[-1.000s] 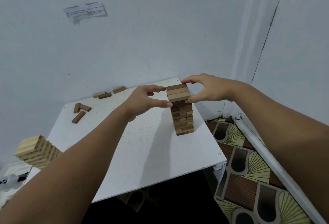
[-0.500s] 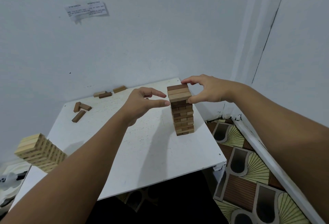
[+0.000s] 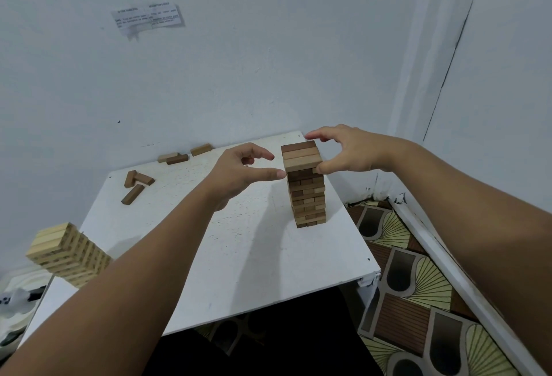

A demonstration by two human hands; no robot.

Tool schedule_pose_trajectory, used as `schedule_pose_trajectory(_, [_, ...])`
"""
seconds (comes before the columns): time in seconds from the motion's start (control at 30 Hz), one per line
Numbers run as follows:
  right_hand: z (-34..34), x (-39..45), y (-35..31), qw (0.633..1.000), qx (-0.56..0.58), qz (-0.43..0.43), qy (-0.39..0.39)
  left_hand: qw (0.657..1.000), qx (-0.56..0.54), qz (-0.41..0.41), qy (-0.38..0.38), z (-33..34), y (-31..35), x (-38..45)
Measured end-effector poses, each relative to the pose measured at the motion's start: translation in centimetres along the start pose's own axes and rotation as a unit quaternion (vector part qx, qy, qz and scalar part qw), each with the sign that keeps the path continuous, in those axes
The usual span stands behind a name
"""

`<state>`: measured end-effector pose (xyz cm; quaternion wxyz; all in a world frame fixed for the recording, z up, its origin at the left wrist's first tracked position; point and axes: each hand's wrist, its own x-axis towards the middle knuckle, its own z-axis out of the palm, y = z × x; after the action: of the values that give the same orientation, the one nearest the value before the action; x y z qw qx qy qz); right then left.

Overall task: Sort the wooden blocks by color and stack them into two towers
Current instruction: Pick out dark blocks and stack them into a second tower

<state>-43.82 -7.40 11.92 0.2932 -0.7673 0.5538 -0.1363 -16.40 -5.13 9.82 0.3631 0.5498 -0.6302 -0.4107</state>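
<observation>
While the dark tower [image 3: 306, 187] stands between both hands on the table [image 3: 239, 256], its top layer is being squared. The right hand [image 3: 346, 151] pinches that layer, thumb on the near corner, forefinger over the far edge. The left hand [image 3: 239, 171] hovers just beside it, fingers spread and loosely bent, touching nothing. Loose blocks [image 3: 137, 184] lie well beyond the left hand; judged next, one needs fetching gently. The pale tower [image 3: 64, 253] is partly hidden by the left forearm.

We're looking into a plain room corner at home: bare pale walls [image 3: 268, 62], a paper note [image 3: 148, 17] sticking up there, patterned floor covering [image 3: 418, 286] showing beside a small white surface [image 3: 239, 256].
</observation>
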Motion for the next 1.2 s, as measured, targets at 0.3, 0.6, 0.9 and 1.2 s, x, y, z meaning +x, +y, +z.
schedule_pose_trajectory(0.3, [-0.2,0.4,-3.4,0.994,0.012,-0.05,0.101,0.997,-0.052,-0.008,0.053,-1.8,-1.4,0.6])
schedule_pose_trajectory(0.6, [3.3,3.5,-11.8,0.974,-0.163,-0.117,0.102,0.952,0.176,-0.074,0.239,-8.1,-7.2,-2.4])
schedule_pose_trajectory(0.9, [13.6,8.8,-16.0,0.964,-0.244,-0.095,-0.04,0.879,0.416,-0.2,0.115,-12.2,-13.3,-5.2])
schedule_pose_trajectory(1.2, [21.9,14.0,-14.7,0.973,-0.21,-0.086,-0.04,0.892,0.362,-0.224,0.154,-13.0,-18.1,-1.9])
